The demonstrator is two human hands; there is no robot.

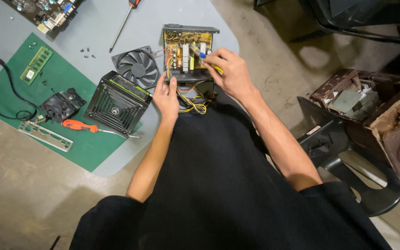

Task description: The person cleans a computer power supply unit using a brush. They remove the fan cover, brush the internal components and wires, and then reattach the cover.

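At the upper centre of the frame, the opened power supply (pixel 187 54) sat on the grey desk (pixel 93 28). The left hand (pixel 166 96) steadied its lower edge, fingers loosely curled against the casing. The right hand (pixel 230 74) pinched a yellow-handled screwdriver (pixel 204 58) over the circuit board. A black fan (pixel 138 67) lay just left.

Fan (pixel 138 67) and cover (pixel 118 103) crowding left.

A black cooling fan (pixel 138 67), a grilled metal cover (pixel 116 103), an orange-handled screwdriver (pixel 80 125) and a memory stick (pixel 36 64) are laid out on the counter (pixel 98 28).
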